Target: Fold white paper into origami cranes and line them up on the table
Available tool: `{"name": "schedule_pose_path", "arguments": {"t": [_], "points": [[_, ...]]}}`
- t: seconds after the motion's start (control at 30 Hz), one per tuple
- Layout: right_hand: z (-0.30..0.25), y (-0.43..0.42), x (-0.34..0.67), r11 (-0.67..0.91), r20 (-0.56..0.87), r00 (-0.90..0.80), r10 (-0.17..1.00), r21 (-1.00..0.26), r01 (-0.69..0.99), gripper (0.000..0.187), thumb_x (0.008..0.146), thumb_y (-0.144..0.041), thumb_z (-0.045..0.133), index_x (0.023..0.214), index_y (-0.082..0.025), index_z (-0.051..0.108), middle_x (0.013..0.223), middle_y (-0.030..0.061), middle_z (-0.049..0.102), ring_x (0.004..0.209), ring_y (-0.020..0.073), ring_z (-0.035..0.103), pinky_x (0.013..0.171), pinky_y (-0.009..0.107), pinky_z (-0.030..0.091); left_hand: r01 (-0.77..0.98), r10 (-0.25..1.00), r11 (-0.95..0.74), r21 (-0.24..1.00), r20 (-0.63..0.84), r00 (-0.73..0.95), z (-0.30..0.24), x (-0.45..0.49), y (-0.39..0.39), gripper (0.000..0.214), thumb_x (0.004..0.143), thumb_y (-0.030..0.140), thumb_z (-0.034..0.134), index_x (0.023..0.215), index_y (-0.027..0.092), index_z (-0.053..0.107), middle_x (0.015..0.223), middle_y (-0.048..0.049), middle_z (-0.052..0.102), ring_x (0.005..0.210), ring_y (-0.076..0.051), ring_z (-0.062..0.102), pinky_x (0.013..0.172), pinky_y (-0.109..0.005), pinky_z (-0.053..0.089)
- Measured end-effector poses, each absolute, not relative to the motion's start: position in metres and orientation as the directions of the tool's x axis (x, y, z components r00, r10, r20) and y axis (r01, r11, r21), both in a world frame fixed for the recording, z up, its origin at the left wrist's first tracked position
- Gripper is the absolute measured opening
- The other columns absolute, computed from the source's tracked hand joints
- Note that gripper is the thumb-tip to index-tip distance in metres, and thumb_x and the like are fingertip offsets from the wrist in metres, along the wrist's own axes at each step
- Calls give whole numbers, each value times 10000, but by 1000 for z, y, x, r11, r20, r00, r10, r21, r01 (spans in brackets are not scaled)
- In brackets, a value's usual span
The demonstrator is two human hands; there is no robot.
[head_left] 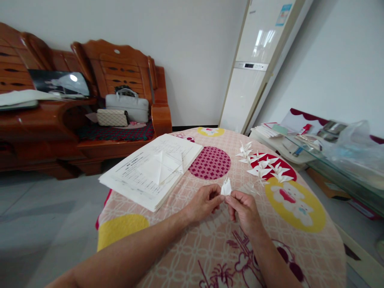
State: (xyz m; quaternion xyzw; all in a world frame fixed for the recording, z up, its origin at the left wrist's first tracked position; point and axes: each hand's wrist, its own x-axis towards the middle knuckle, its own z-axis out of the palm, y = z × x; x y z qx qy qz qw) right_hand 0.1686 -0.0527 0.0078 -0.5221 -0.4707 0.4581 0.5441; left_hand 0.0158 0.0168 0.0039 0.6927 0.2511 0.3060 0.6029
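Observation:
A small piece of folded white paper (226,187) is pinched between my two hands, a little above the patterned tablecloth. The fingertips of my left hand (207,200) are closed on its lower left edge. On its lower right side, my right hand (242,208) grips it between thumb and fingers. The paper has a pointed top and stands roughly upright. Beyond my right hand, several white folded-paper cranes (261,169) lie grouped on the cloth. To the left, loose square sheets of paper (160,168) rest on a thick stack of printed sheets (132,176).
The round table (186,256) wears a pink cloth with yellow and red patches. At right stands a glass-topped stand (330,160) with papers, a metal container and a plastic bag. A wooden bench (117,60) holding bags and a tall white cabinet-like unit (246,92) stand behind.

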Motion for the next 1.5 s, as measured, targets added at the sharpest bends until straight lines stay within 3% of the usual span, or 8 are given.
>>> {"name": "schedule_pose_path", "arguments": {"t": [0.17, 0.33, 0.5, 0.63, 0.77, 0.93, 1.07, 1.5], "points": [[5, -51, 166, 44, 34, 127, 991, -996, -75, 291, 833, -370, 629, 633, -168, 570, 413, -63, 472, 325, 60, 383, 358, 187, 266, -51, 724, -211, 976, 191, 663, 9, 17, 17, 365, 845, 472, 590, 716, 136, 527, 571, 28, 492, 510, -77, 436, 478, -189, 310], [2, -51, 164, 32, 12, 104, 995, -980, -197, 294, 846, -384, 618, 646, -175, 561, 424, -77, 441, 305, 60, 363, 341, 199, 241, -112, 710, -113, 987, 159, 686, 6, 18, 19, 379, 835, 497, 599, 748, 134, 536, 549, 32, 495, 462, -72, 426, 447, -189, 324], [3, -50, 167, 93, 91, 121, 989, -996, -12, 316, 866, -371, 601, 622, -178, 546, 408, -68, 449, 347, 66, 376, 393, 205, 271, -122, 714, -22, 992, 101, 693, -1, 19, 20, 382, 828, 506, 607, 756, 141, 518, 547, 33, 507, 458, -71, 435, 442, -182, 342], [5, -52, 167, 91, 101, 100, 990, -991, 100, 322, 879, -401, 572, 644, -183, 553, 415, -55, 475, 377, 86, 408, 419, 217, 306, -117, 738, -74, 990, 133, 662, 5, 16, 21, 378, 806, 482, 643, 721, 132, 532, 551, 32, 509, 468, -60, 435, 446, -170, 311], [8, -54, 166, 120, 137, 94, 986, -979, 166, 335, 888, -404, 556, 630, -190, 543, 424, -50, 470, 396, 96, 415, 432, 227, 317, -122, 743, -122, 985, 172, 647, 10, 13, 22, 375, 786, 464, 674, 691, 125, 546, 583, 21, 534, 486, -64, 466, 473, -178, 357], [9, -55, 165, 169, 202, 103, 974, -950, 264, 378, 923, -400, 510, 605, -196, 511, 490, -28, 506, 470, 108, 467, 489, 234, 362, -201, 743, -55, 978, 175, 646, 6, 15, 22, 320, 795, 408, 687, 771, 113, 567, 631, -2, 575, 531, -85, 534, 520, -199, 430], [9, -54, 164, 159, 194, 111, 975, -951, 266, 385, 938, -409, 483, 626, -191, 542, 515, -15, 532, 489, 117, 487, 497, 240, 373, -279, 806, -61, 958, 212, 553, 7, 17, 19, 296, 781, 311, 720, 933, 128, 544, 750, -33, 642, 647, -118, 610, 581, -213, 475], [7, -54, 165, 142, 175, 103, 979, -953, 268, 350, 910, -413, 520, 656, -183, 590, 520, -10, 547, 483, 124, 503, 480, 236, 384, -204, 836, -136, 969, 223, 502, 9, 16, 17, 242, 787, 302, 707, 838, 124, 552, 677, -10, 622, 577, -95, 572, 548, -206, 459]]}}
